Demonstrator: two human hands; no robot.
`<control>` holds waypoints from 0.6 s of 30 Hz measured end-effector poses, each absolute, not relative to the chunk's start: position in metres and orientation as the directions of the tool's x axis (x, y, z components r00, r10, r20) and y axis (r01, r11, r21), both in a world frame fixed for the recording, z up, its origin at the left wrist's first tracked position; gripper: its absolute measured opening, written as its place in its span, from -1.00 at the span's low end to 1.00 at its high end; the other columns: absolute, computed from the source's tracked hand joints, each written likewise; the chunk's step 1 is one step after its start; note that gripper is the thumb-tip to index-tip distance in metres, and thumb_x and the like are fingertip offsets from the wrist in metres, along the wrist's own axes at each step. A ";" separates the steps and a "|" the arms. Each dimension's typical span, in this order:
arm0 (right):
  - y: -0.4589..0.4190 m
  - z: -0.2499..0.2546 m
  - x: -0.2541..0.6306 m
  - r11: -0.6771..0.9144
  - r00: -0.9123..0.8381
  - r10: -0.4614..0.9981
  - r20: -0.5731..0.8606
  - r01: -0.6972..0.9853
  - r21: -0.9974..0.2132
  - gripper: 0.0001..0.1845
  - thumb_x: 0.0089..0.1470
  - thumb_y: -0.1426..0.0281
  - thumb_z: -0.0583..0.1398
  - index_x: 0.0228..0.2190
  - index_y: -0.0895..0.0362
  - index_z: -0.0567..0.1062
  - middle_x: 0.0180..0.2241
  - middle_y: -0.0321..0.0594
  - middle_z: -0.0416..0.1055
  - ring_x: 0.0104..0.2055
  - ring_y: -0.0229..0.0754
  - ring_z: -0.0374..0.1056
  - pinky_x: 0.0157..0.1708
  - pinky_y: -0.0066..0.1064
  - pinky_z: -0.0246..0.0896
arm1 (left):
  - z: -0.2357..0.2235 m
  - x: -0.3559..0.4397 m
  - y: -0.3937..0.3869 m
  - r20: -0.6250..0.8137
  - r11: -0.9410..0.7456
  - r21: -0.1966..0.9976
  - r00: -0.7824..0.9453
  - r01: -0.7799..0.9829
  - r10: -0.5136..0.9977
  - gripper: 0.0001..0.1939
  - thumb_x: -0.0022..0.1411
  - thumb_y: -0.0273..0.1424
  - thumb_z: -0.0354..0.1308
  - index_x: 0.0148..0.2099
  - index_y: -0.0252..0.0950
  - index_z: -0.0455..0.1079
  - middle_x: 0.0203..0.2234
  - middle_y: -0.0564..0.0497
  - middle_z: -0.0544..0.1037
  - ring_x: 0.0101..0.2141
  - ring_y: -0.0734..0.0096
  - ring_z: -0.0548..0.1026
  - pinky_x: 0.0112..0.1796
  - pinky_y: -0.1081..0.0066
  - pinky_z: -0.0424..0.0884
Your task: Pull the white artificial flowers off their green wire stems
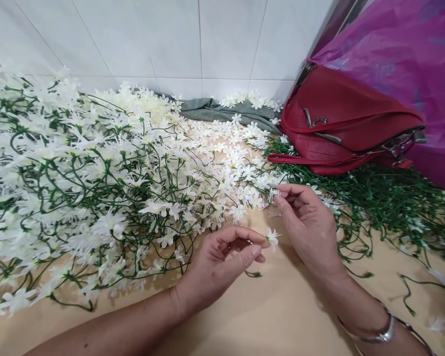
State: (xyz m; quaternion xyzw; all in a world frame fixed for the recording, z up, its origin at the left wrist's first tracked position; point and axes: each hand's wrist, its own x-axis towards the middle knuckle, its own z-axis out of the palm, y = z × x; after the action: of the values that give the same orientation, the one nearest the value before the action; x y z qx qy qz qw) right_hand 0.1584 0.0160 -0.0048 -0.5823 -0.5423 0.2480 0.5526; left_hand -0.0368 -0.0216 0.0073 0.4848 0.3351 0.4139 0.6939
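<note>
My left hand (230, 259) is closed in a pinch just under the head of a white artificial flower (272, 239). The tip of a green stem (254, 274) shows below its fingers; whether it belongs to that flower I cannot tell. To the right, my right hand (311, 232) has thumb and forefinger together at a small white stamen piece (273, 194) with thin threads. Loose white petal pieces (241, 170) lie on the table just beyond both hands. A big heap of finished-looking white flowers on green stems (107, 168) spreads to the left.
A red handbag (330, 109) sits at the back right, before a purple plastic bag (404, 64). Bare green stems (389, 198) pile up below it. A grey-green cloth (222, 110) lies along the tiled wall (230, 39). The table (267, 316) is tan.
</note>
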 end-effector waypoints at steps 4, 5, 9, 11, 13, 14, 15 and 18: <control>0.017 -0.007 0.160 0.226 0.238 0.908 0.345 0.414 -0.882 -0.76 0.23 0.35 0.27 -0.05 0.05 0.56 -0.18 -0.21 0.48 -0.20 -0.16 0.43 -0.12 -0.26 0.34 | 0.005 -0.036 -0.024 -0.009 0.094 0.977 0.407 -0.190 0.914 -0.90 0.38 -0.43 0.20 -0.15 -0.29 0.55 -0.28 -0.05 0.65 -0.31 0.43 0.61 -0.20 0.41 0.50; 0.016 -0.006 0.160 0.236 0.229 0.904 0.361 0.435 -0.869 -0.76 0.23 0.36 0.27 -0.05 0.05 0.56 -0.17 -0.20 0.48 -0.19 -0.16 0.42 -0.12 -0.26 0.34 | 0.005 -0.036 -0.025 0.035 0.019 0.991 0.396 -0.131 0.917 -0.90 0.38 -0.45 0.20 -0.15 -0.29 0.55 -0.31 -0.04 0.63 -0.31 0.41 0.60 -0.20 0.40 0.49; 0.016 0.000 0.160 0.316 0.165 0.862 0.479 0.563 -0.764 -0.74 0.27 0.41 0.22 -0.03 0.03 0.59 -0.17 -0.18 0.46 -0.19 -0.14 0.40 -0.16 -0.28 0.33 | 0.003 -0.035 -0.028 0.260 -0.333 0.937 0.430 0.103 0.865 -0.84 0.35 -0.55 0.17 -0.13 -0.30 0.58 -0.31 -0.07 0.59 -0.22 0.35 0.55 -0.15 0.38 0.45; 0.017 0.001 0.160 0.385 0.067 0.844 0.533 0.615 -0.688 -0.71 0.29 0.45 0.19 -0.02 0.02 0.61 -0.19 -0.17 0.45 -0.21 -0.14 0.40 -0.20 -0.29 0.34 | 0.001 -0.034 -0.029 0.312 -0.410 0.901 0.447 0.141 0.838 -0.79 0.34 -0.60 0.15 -0.11 -0.30 0.58 -0.21 -0.11 0.58 -0.14 0.33 0.56 -0.09 0.37 0.46; 0.020 -0.002 0.161 0.425 -0.042 0.850 0.525 0.643 -0.638 -0.69 0.29 0.48 0.17 0.00 0.03 0.61 -0.25 -0.19 0.44 -0.24 -0.15 0.41 -0.23 -0.31 0.34 | 0.000 -0.033 -0.031 0.328 -0.437 0.885 0.449 0.163 0.831 -0.77 0.32 -0.62 0.15 -0.11 -0.29 0.59 -0.12 -0.14 0.55 -0.09 0.32 0.55 -0.09 0.39 0.47; 0.022 -0.004 0.162 0.428 -0.086 0.860 0.502 0.657 -0.620 -0.69 0.29 0.48 0.18 -0.01 0.04 0.61 -0.28 -0.20 0.43 -0.27 -0.15 0.41 -0.25 -0.31 0.34 | 0.000 -0.033 -0.032 0.331 -0.443 0.881 0.450 0.169 0.830 -0.77 0.32 -0.63 0.14 -0.12 -0.28 0.59 -0.09 -0.15 0.53 -0.07 0.31 0.54 -0.11 0.40 0.47; 0.023 -0.006 0.163 0.424 -0.119 0.870 0.477 0.674 -0.605 -0.71 0.28 0.48 0.18 -0.03 0.04 0.61 -0.31 -0.22 0.42 -0.29 -0.15 0.41 -0.27 -0.31 0.34 | 0.000 -0.033 -0.032 0.331 -0.443 0.880 0.450 0.170 0.829 -0.77 0.32 -0.62 0.14 -0.13 -0.28 0.58 -0.06 -0.16 0.52 -0.05 0.30 0.53 -0.10 0.39 0.48; 0.026 -0.010 0.165 0.406 -0.168 0.890 0.424 0.716 -0.568 -0.81 0.26 0.49 0.19 -0.19 0.06 0.61 -0.33 -0.22 0.43 -0.28 -0.13 0.43 -0.27 -0.30 0.32 | 0.001 -0.032 -0.032 0.318 -0.416 0.896 0.429 0.156 0.846 -0.78 0.34 -0.60 0.15 -0.09 -0.25 0.56 0.00 -0.16 0.51 0.03 0.25 0.51 0.04 0.30 0.45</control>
State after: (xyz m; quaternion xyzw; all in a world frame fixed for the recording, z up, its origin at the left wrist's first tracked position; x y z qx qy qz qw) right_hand 0.1646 0.0259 -0.0096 -0.5317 -0.7549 0.1194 0.3649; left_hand -0.0322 -0.0320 0.0012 0.7339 0.3414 0.4113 0.4192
